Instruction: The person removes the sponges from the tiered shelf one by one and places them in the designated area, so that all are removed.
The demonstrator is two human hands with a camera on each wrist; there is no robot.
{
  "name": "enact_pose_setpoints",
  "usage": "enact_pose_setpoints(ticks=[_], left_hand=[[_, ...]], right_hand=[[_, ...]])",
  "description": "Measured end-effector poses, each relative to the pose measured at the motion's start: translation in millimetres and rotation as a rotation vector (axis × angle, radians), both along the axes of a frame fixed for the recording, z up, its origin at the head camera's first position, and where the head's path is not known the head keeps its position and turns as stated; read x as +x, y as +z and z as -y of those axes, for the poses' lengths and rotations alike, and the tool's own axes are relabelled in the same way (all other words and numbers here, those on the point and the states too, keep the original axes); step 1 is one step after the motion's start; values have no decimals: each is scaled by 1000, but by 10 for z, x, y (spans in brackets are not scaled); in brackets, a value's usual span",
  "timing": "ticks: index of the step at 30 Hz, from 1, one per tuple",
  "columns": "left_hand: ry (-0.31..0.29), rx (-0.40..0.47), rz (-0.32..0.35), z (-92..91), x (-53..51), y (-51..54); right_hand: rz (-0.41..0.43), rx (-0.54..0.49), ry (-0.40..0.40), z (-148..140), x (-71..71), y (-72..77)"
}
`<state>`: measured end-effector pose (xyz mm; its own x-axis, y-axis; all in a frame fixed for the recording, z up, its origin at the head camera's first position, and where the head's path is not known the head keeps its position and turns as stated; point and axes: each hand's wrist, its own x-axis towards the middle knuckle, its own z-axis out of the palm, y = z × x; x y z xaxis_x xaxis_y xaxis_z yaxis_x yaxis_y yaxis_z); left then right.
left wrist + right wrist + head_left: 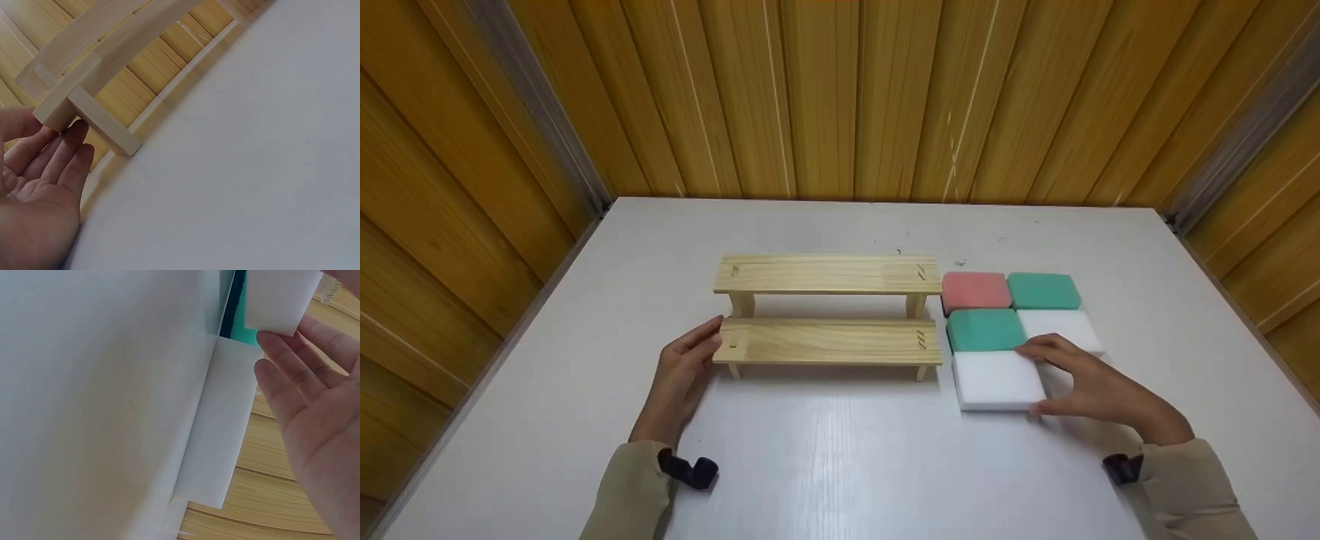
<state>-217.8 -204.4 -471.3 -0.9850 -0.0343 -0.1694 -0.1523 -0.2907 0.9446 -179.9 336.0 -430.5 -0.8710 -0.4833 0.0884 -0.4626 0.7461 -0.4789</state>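
A pale two-tier wooden shelf (825, 341) stands mid-table, its rear plank higher than its front one. My left hand (679, 375) holds the left end of the front plank (67, 93), with several fingertips against the plank's underside in the left wrist view. To the shelf's right lies a group of block-shaped sponges. My right hand (1099, 386) pinches the front white sponge (997, 381) by its right side, thumb at the near corner and fingers at the far one. Behind that sponge are a green sponge (986, 330) and another white sponge (1061, 330), the latter partly covered by my fingers.
At the back of the group sit a pink sponge (976, 291), close by the shelf's right end, and a second green sponge (1044, 291). Everything stands on a white table (825, 465). Yellow wood-patterned panels (817, 97) rise behind the table and at both sides.
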Motion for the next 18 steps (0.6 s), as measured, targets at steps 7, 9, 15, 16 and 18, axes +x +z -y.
enact_pose_setpoints(ticks=[7, 9, 15, 16, 18], left_hand=[[-7, -8, -7, 7, 3, -3], [-5, -12, -6, 6, 1, -4], [1, -11, -2, 5, -3, -6], [1, -9, -2, 6, -4, -7], [-1, -5, -1, 7, -3, -7]], right_hand=[[21, 19, -7, 7, 3, 12], [50, 35, -21, 13, 4, 24], [87, 53, -35, 20, 3, 27], [93, 50, -39, 19, 1, 22], [101, 49, -45, 19, -5, 14]])
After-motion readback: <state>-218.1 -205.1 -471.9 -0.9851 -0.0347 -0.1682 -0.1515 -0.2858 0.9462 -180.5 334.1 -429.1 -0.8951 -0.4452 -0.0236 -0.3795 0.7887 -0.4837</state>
